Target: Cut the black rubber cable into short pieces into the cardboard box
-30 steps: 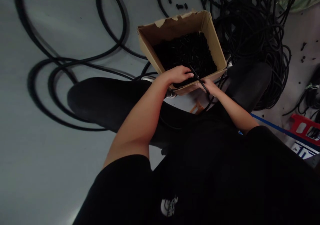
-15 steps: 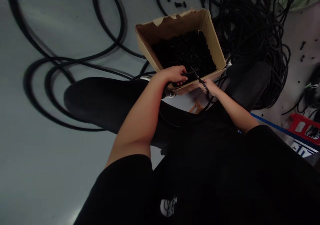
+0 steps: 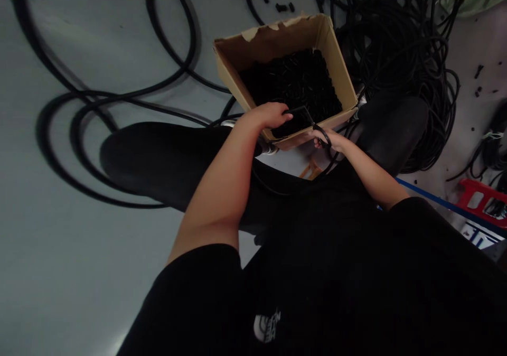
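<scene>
Left hand point(image 3: 273, 115) pinches a thin black strip point(image 3: 296, 110) whose far end slants toward the right hand point(image 3: 332, 139). That right hand is curled around what looks like a dark cutting tool point(image 3: 313, 124), its slim tip meeting or nearly meeting the strip; black on black in dim light, I can't be sure where tool, strip and nearby cable part. Both hands stand at the near edge of a cardboard box point(image 3: 343, 65), the strip over its mouth, a sensible place if loose bits are to be caught. Short black pieces point(image 3: 301, 78) heap inside it, well below a torn far rim.

Bent legs flank the box: the left leg point(image 3: 150, 160) out to one side, the right leg point(image 3: 400, 123) near its other corner, so it sits boxed in and easily reached. Thick cable loops point(image 3: 194, 34) sprawl across the floor beyond the left knee, some passing under that leg. Against the box's right side, a dense cable tangle point(image 3: 392, 55) crowds any elbow room there. Past the far rim lie a few stray pieces point(image 3: 281, 8), and a red frame point(image 3: 473, 186) stands well apart at right.
</scene>
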`<state>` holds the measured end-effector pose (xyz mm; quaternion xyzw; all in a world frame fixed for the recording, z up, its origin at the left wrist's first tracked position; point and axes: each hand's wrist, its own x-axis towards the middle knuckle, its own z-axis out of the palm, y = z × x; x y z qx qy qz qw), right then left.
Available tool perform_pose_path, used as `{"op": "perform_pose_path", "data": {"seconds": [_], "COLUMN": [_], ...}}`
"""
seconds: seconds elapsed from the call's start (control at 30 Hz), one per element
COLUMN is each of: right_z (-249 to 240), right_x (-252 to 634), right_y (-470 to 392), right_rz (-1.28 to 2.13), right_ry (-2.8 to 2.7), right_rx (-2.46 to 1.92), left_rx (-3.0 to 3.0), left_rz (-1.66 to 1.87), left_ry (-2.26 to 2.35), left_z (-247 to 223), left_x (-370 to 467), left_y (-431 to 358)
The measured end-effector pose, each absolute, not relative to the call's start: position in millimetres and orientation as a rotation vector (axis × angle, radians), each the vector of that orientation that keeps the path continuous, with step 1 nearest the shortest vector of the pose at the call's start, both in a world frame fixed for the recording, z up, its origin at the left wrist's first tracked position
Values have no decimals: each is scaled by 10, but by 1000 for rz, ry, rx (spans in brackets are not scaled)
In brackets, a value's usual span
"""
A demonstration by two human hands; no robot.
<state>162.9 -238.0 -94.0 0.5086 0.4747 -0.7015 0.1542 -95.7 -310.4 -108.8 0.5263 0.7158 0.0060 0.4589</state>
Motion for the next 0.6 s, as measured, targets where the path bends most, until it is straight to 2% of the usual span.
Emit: {"op": "perform_pose_path", "data": {"seconds": [0.3, 0.6], "right_z": [-892, -1007], "right_x": [1586, 1606], "right_y": [-2337, -2366], "right_rz": [-2063, -2050], "right_ry": [1321, 1371], "right_rx": [1507, 1521], "left_rx": [1395, 1372], "left_rz": [84, -147], "left_ry": [1592, 1592], "left_z": [-1040, -854], "left_x": [-887, -765], "left_y": [-3074, -3038]}}
